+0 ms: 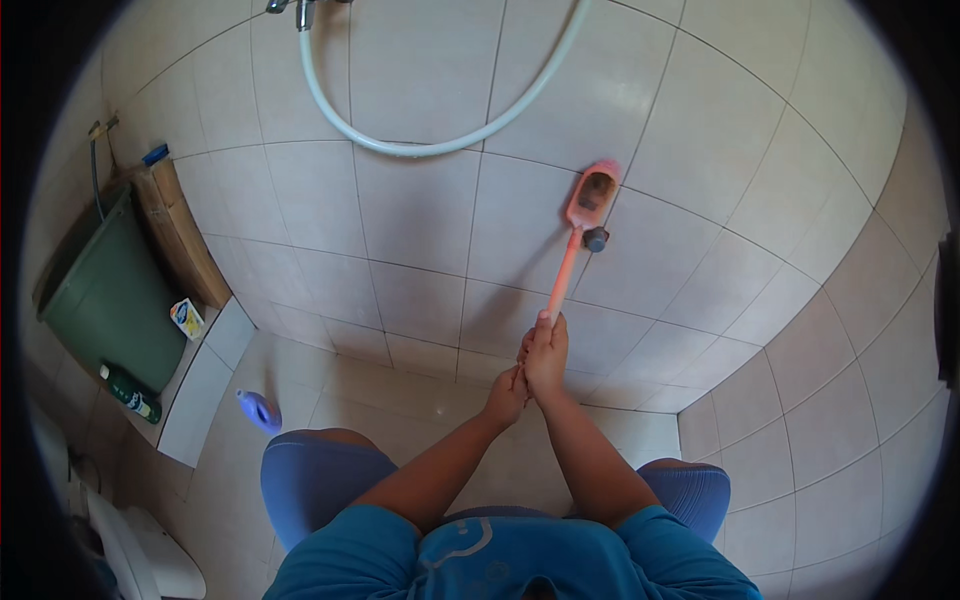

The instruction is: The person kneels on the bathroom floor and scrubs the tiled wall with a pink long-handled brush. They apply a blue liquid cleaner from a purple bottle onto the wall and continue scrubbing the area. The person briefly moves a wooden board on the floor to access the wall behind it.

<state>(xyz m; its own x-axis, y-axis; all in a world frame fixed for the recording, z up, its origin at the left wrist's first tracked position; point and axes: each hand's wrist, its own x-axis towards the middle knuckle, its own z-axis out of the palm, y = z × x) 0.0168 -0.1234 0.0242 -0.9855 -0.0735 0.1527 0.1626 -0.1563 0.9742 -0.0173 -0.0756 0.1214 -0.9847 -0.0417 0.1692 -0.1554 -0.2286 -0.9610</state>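
Observation:
Both my hands are closed around the long handle of a pink plastic scrub brush [592, 196]. My right hand [547, 358] is higher on the handle, with its thumb along it. Just below and to the left, my left hand [510, 391] grips the handle's lower end. The brush head lies up against the tiled wall [420, 202], over a grout line, and its bristles are mostly hidden behind it. Close beside the neck of the brush, a small dark round fitting [596, 240] sticks out from the wall.
A white hose [409, 150] loops down the wall from a metal valve [304, 15]. At left, a green tub [112, 300], a green bottle [131, 394] and a small yellow-and-white pack [187, 319] stand on a tiled ledge [196, 405]. A purple bottle [259, 411] is on the floor; a white toilet [150, 551] is lower left.

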